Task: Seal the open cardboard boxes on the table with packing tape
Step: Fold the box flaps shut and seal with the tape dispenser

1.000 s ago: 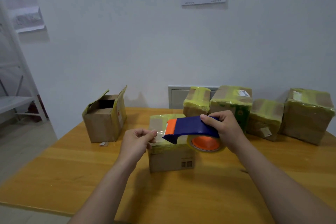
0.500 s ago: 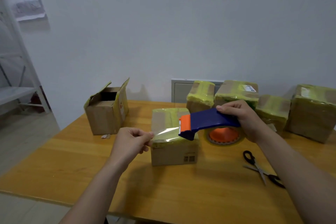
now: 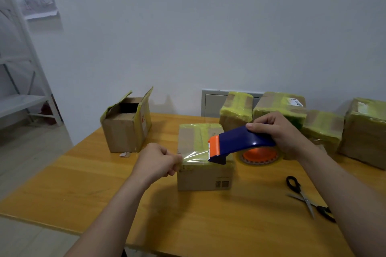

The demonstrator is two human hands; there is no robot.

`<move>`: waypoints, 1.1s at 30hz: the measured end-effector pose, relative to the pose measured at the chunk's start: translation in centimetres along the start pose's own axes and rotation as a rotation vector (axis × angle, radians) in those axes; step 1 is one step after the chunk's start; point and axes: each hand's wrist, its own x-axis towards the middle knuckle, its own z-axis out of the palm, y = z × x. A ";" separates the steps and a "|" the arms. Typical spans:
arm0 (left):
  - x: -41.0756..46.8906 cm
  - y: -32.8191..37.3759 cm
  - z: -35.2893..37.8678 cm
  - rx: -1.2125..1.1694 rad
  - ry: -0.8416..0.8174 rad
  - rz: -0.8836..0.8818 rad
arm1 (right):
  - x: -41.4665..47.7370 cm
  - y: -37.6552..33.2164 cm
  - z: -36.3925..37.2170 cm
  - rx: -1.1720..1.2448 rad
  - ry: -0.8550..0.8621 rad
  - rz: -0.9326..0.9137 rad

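Note:
A small cardboard box [image 3: 203, 177] with yellowish tape over its top stands mid-table in front of me. My right hand [image 3: 277, 131] grips a blue and orange tape dispenser [image 3: 240, 144] above the box's right side. A clear strip of tape [image 3: 195, 155] runs from the dispenser's orange cutter leftward. My left hand [image 3: 158, 161] pinches the free end of that strip at the box's left top edge. An open cardboard box [image 3: 125, 125] with raised flaps stands at the back left of the wooden table [image 3: 83, 183].
Several boxes wrapped in yellowish tape [image 3: 279, 108] line the table's back right. Black-handled scissors [image 3: 307, 198] lie open on the table to the right, beside my right forearm. A white shelf frame [image 3: 25, 98] stands on the floor at the left.
The dispenser has moved right, away from my left hand, and a length of clear tape now stretches between them. The camera has tilted down, bringing the scissors into view.

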 end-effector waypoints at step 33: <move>7.7 2.5 6.2 0.773 -0.201 0.174 | -0.8 3.5 -0.7 -0.011 -0.001 0.158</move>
